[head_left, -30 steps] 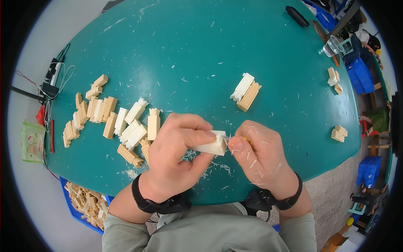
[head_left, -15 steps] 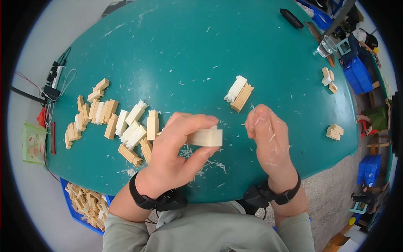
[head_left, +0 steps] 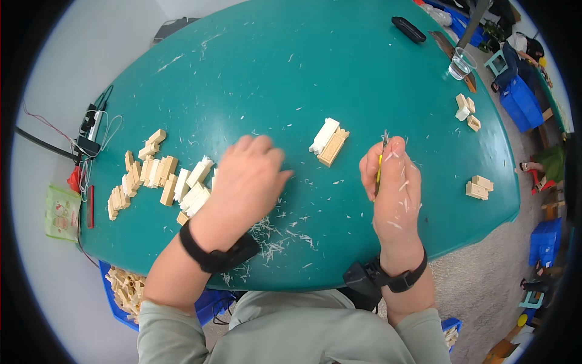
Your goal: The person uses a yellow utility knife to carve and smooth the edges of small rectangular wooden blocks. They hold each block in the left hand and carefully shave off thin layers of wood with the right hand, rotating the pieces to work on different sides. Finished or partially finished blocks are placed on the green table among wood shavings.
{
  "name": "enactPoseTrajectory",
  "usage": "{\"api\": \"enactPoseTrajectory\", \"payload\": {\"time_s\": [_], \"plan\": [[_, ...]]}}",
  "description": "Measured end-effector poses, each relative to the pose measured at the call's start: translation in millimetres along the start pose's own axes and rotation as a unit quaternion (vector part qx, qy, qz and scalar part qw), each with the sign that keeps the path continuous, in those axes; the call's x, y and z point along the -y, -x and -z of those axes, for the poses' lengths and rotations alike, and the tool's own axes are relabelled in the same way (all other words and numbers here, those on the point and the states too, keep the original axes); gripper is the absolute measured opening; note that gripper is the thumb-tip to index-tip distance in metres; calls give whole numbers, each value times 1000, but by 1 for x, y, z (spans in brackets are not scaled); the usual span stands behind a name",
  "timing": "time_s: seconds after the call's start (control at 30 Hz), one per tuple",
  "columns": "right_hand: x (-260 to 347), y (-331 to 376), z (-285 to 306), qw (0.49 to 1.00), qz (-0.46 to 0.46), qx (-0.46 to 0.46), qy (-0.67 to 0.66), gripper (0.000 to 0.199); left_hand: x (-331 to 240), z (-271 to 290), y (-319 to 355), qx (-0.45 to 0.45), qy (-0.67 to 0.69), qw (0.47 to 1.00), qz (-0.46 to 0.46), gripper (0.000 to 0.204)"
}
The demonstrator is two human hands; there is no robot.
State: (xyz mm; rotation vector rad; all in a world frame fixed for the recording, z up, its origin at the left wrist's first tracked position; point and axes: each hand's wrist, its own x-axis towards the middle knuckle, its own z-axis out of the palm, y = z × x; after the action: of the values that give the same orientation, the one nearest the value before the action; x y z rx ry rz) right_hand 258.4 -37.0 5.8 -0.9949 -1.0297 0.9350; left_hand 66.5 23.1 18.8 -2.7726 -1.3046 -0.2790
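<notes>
In my right hand point(head_left: 394, 182) is a slim yellow-handled craft knife point(head_left: 380, 173), its metal tip pointing up and away from me; pale shavings cling to the skin. My left hand point(head_left: 248, 176) is blurred over the right end of a group of cream and white rectangular blocks point(head_left: 193, 197). Its thumb points right, but the other fingertips are smeared, and I see no block in them. Between and beyond my hands, a white block point(head_left: 324, 134) lies side by side with a tan block point(head_left: 333, 148). Both have notched ends.
Shavings point(head_left: 273, 239) litter the green table point(head_left: 254, 79). More tan blocks point(head_left: 160, 170) are grouped at left, and small block groups point(head_left: 479, 187) sit at right. A clear cup point(head_left: 461, 65) and black case point(head_left: 408, 29) stand far right. A blue bin point(head_left: 115, 303) of blocks is lower left.
My left hand has swung left, away from the middle; the pale block it held is out of sight. My right hand has turned slightly, so the knife now shows.
</notes>
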Motion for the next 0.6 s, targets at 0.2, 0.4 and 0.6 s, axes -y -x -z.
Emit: {"api": "enactPoseTrajectory", "payload": {"time_s": [0.2,0.4,0.6], "plan": [[1,-1,-4,999,20,-29,-22,32,-41,-28,-47,-42,82,994,-52,26],[-2,-2,-1,1000,11,-16,-14,32,-30,-23,-33,6,206,978,33,29],[-3,3,-9,994,16,75,84,31,-19,17,18,37,680,724,108,42]]}}
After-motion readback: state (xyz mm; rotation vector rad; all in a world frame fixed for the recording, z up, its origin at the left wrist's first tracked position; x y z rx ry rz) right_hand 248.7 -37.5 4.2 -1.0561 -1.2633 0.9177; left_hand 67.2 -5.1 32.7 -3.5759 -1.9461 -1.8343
